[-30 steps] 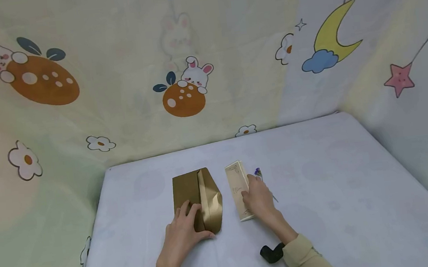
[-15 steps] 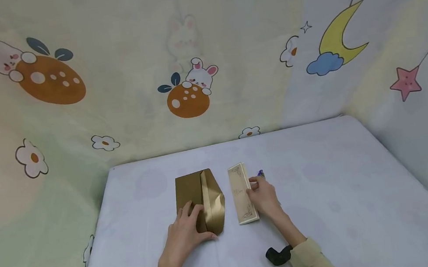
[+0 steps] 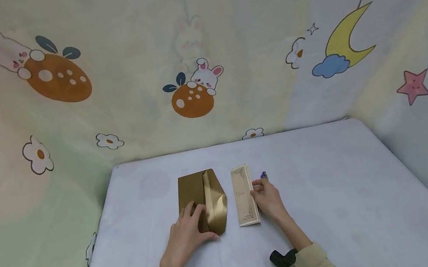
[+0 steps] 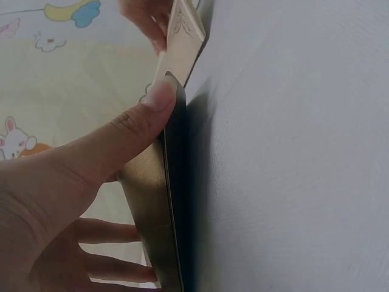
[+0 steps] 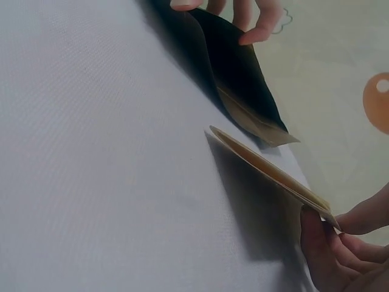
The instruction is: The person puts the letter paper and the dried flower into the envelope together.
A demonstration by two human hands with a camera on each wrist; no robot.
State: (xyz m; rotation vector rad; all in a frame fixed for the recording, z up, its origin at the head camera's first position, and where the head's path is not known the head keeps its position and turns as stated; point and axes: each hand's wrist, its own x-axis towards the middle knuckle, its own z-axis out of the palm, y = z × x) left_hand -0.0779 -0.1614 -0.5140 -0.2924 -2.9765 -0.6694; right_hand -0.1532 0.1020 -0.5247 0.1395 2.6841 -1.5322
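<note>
A gold envelope (image 3: 190,188) stands out on the white tabletop, its flap folded out to the right. My left hand (image 3: 183,234) holds it, thumb at the near edge and curled fingers on the face. In the right wrist view the envelope's mouth (image 5: 234,64) gapes. Just right of the flap is a cream folded card (image 3: 244,198) with ornamental print. My right hand (image 3: 270,201) pinches the card by its right edge; in the right wrist view the card (image 5: 267,171) is tilted, casting a shadow on the cloth. A gap separates card from envelope.
A small purple flower (image 3: 264,175) shows just beyond my right fingers, its stem hidden by the hand. White cloth (image 3: 343,189) covers the table. A printed fabric wall (image 3: 135,103) rises along the back and sides. A black wrist device (image 3: 283,259) sits by my right forearm.
My right hand has lifted and tilted the card by its right edge, so its printed face shows more fully. The left hand stays on the envelope. The head view has shifted slightly.
</note>
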